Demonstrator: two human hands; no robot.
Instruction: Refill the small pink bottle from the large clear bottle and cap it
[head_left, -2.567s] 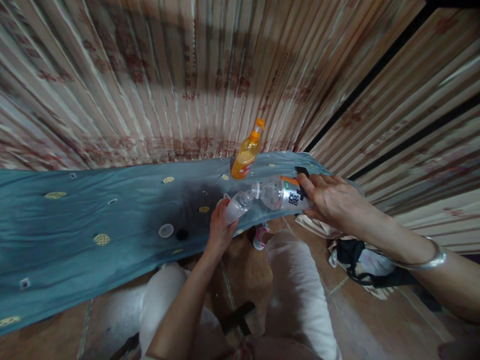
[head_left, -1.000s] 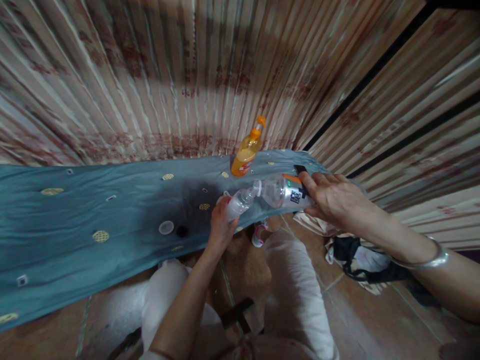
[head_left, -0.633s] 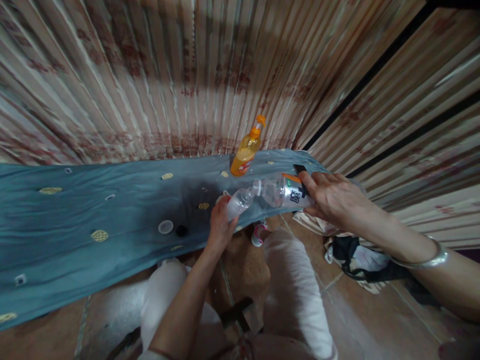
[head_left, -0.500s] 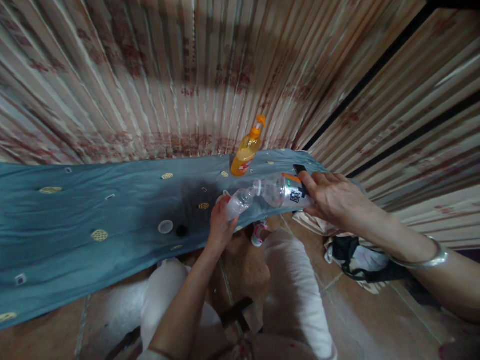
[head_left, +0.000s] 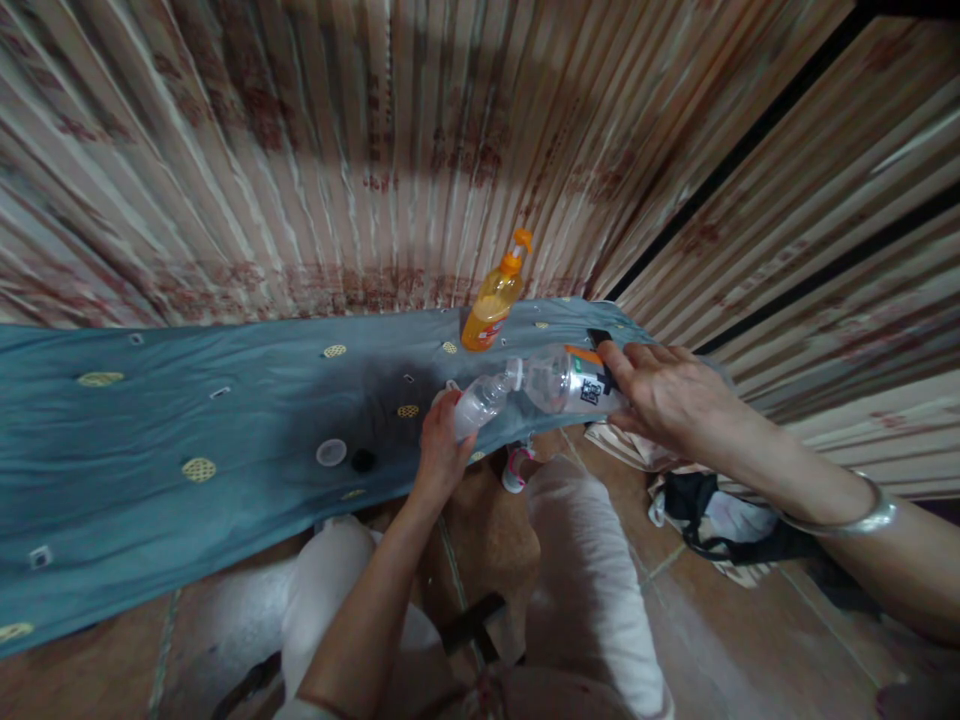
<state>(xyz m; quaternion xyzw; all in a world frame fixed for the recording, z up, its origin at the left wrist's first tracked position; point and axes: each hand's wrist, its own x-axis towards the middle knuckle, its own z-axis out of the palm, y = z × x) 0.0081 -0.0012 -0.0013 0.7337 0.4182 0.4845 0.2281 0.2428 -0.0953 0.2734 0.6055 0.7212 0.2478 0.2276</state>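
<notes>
My left hand (head_left: 445,445) is closed around a small clear bottle (head_left: 481,403) with whitish contents, tilted with its neck up to the right. My right hand (head_left: 660,392) grips a larger clear plastic bottle (head_left: 551,379), which has an orange, white and black label and lies almost level. The two bottles' mouths meet at a white ring, above the front edge of the blue cloth. Behind them an orange pump bottle (head_left: 491,310), part full of yellow liquid, stands on the cloth.
The long surface is covered by a patterned blue cloth (head_left: 255,400). On it lie a clear round lid (head_left: 331,453), a black cap (head_left: 364,461) and a dark flat object (head_left: 598,337). A pleated curtain (head_left: 337,200) hangs behind; clothes (head_left: 720,515) lie on the tiled floor at right.
Almost nothing differs. The larger bottle's label appears turned very slightly in my right hand; both bottles keep their places, mouth to mouth.
</notes>
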